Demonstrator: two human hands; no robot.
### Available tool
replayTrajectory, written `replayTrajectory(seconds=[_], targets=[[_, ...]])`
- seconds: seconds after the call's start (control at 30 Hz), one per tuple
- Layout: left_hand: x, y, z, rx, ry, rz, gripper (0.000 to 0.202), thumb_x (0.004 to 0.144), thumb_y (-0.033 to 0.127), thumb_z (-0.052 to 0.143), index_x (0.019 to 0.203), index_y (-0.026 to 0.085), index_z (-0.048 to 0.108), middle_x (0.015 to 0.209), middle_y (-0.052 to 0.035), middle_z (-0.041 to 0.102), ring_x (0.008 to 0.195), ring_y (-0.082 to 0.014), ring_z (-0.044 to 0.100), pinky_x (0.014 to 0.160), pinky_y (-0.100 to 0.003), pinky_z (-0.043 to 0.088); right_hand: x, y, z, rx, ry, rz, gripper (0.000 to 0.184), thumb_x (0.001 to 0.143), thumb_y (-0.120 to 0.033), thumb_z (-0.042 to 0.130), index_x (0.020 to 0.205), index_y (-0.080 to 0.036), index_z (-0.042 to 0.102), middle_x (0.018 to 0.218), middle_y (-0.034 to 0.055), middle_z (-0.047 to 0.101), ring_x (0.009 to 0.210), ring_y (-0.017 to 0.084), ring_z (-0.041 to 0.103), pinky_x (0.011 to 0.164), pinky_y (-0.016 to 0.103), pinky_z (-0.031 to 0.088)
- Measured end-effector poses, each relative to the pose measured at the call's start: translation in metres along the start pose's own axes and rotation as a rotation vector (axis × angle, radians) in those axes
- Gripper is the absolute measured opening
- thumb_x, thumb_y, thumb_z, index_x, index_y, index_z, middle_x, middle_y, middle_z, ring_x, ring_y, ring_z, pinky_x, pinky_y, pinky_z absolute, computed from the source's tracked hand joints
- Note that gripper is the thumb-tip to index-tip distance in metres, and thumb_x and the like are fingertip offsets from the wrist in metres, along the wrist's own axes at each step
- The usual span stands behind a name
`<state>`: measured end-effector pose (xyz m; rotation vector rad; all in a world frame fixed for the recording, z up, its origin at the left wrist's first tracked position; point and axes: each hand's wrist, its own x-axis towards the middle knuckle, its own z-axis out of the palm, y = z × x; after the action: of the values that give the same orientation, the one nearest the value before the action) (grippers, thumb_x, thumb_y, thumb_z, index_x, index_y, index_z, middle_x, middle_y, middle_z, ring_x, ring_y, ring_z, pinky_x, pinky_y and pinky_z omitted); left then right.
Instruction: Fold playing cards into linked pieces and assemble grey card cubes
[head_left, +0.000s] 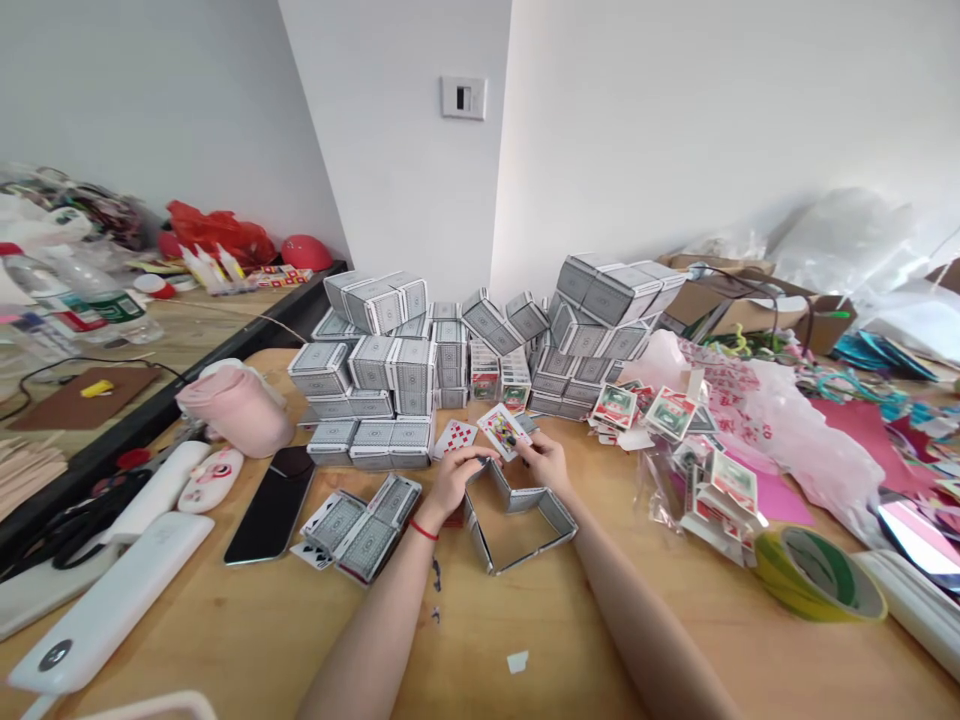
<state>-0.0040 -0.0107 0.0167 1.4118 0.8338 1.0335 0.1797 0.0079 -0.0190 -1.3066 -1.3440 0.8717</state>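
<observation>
My left hand [455, 478] and my right hand [546, 462] meet over the far side of an open square frame of folded playing cards [519, 520] that stands on the wooden table [525, 620]. Both hands pinch a face-up playing card [503, 430] between them, tilted above the frame's back wall. A second face-up card with red pips [456, 436] lies just left of it. My left wrist wears a red string. Finished grey card blocks [361, 520] lie to the left of the frame.
A big heap of grey card blocks [450, 350] fills the back of the table. A black phone [271, 503], white cases [112, 600] and a pink roll [236, 410] lie left. Loose cards, a plastic bag [757, 410] and a tape roll [817, 575] lie right.
</observation>
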Motion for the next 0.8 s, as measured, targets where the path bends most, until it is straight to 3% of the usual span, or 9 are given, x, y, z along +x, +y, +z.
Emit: replayTrajectory(seconds=[0.07, 0.17, 0.27, 0.37, 0.5, 0.63, 0.8], targets=[[0.001, -0.003, 0.0, -0.054, 0.039, -0.002, 0.018, 0.068, 0.019, 0.049, 0.081, 0.016, 0.062, 0.079, -0.0051, 0.07, 0.083, -0.0211, 0.063, 0.082, -0.035, 0.045, -0.009, 0.0, -0.01, 0.032, 0.045, 0.006, 0.041, 0.069, -0.058, 0.057, 0.06, -0.018, 0.056, 0.062, 0.0012, 0.057, 0.057, 0.014, 0.054, 0.052, 0.024, 0.044], [0.003, -0.008, 0.001, -0.129, 0.115, 0.022, 0.013, 0.064, 0.013, 0.049, 0.077, 0.017, 0.052, 0.078, -0.0029, 0.069, 0.079, -0.0187, 0.063, 0.079, -0.034, 0.045, -0.023, 0.001, -0.019, 0.085, 0.065, 0.037, 0.042, 0.074, -0.06, 0.05, 0.076, -0.019, 0.056, 0.07, 0.0033, 0.061, 0.055, 0.016, 0.059, 0.052, 0.028, 0.048], [0.005, -0.012, -0.001, -0.059, 0.147, 0.077, 0.007, 0.063, 0.011, 0.047, 0.067, 0.017, 0.049, 0.08, -0.003, 0.068, 0.08, -0.0187, 0.062, 0.08, -0.035, 0.045, -0.035, 0.004, -0.025, 0.147, 0.061, 0.066, 0.042, 0.075, -0.06, 0.049, 0.09, -0.02, 0.053, 0.081, 0.0069, 0.066, 0.062, 0.02, 0.063, 0.054, 0.032, 0.052], [0.006, -0.014, -0.003, 0.118, 0.184, 0.166, 0.015, 0.066, 0.012, 0.045, 0.064, 0.017, 0.058, 0.084, -0.0045, 0.067, 0.09, -0.0204, 0.06, 0.089, -0.039, 0.042, -0.04, 0.009, -0.029, 0.117, 0.097, 0.056, 0.039, 0.073, -0.058, 0.053, 0.087, -0.021, 0.053, 0.084, 0.0076, 0.067, 0.071, 0.022, 0.065, 0.064, 0.034, 0.053], [0.007, -0.015, -0.004, 0.244, 0.203, 0.195, 0.029, 0.069, 0.011, 0.041, 0.074, 0.019, 0.069, 0.097, -0.0046, 0.067, 0.102, -0.0203, 0.056, 0.097, -0.04, 0.039, -0.039, 0.01, -0.032, 0.056, 0.146, 0.035, 0.037, 0.071, -0.056, 0.055, 0.083, -0.021, 0.054, 0.085, 0.0079, 0.068, 0.08, 0.023, 0.065, 0.072, 0.034, 0.051], [0.006, -0.016, -0.004, 0.236, 0.201, 0.17, 0.034, 0.07, 0.011, 0.042, 0.086, 0.02, 0.07, 0.101, -0.004, 0.068, 0.103, -0.0202, 0.057, 0.099, -0.04, 0.039, -0.039, 0.01, -0.031, 0.044, 0.15, 0.042, 0.033, 0.072, -0.052, 0.055, 0.081, -0.02, 0.054, 0.082, 0.0073, 0.069, 0.077, 0.022, 0.065, 0.069, 0.032, 0.051], [0.006, -0.017, -0.004, 0.245, 0.24, 0.152, 0.033, 0.07, 0.011, 0.043, 0.087, 0.02, 0.07, 0.1, -0.0037, 0.068, 0.102, -0.0197, 0.058, 0.098, -0.04, 0.04, -0.038, 0.016, -0.033, -0.012, 0.155, 0.06, 0.029, 0.072, -0.047, 0.054, 0.08, -0.019, 0.055, 0.078, 0.0063, 0.068, 0.072, 0.021, 0.064, 0.063, 0.03, 0.049]])
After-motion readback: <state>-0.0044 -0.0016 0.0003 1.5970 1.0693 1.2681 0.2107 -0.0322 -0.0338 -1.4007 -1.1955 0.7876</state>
